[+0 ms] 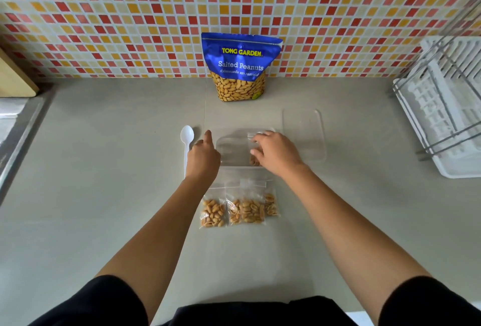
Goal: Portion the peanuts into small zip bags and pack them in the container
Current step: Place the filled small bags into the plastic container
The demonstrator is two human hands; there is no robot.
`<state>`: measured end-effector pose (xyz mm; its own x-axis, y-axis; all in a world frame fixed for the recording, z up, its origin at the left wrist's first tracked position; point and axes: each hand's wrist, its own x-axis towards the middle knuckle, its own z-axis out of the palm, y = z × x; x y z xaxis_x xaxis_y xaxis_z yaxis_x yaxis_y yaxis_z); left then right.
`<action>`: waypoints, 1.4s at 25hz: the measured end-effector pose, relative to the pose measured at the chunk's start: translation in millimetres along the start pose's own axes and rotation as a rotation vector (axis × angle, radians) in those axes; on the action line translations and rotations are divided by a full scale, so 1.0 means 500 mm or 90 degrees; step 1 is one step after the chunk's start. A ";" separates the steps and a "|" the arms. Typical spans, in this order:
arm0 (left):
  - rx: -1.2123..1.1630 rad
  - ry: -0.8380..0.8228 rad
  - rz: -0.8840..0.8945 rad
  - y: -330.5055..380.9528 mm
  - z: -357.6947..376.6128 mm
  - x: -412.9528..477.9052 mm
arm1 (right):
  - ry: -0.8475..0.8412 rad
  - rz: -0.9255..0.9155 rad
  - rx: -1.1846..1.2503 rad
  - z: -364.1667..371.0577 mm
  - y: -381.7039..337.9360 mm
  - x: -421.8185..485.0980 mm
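Peanut bag going into the container, right hand grasping it; left hand at the rim, can't tell its grip. Next: probably grab the three bags off the surface.

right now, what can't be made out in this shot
Head view: the right hand covers the zip bag in the container, so its grip and the bag's fill are hidden.
The left hand hides part of the spoon handle.
The filled zip bags overlap, so their count is unclear.
The dish rack is cut off by the right edge.
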<state>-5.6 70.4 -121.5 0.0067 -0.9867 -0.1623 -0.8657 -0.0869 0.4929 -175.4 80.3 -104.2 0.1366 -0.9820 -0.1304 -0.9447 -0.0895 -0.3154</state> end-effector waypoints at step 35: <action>-0.433 -0.034 -0.060 -0.019 -0.066 -0.108 | 0.094 0.184 0.688 0.016 -0.010 -0.116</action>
<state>18.6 120.0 -88.9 0.0269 -0.9639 -0.2649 -0.3562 -0.2568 0.8984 -176.1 138.8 -102.5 -0.1494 -0.9591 -0.2406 -0.1712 0.2647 -0.9490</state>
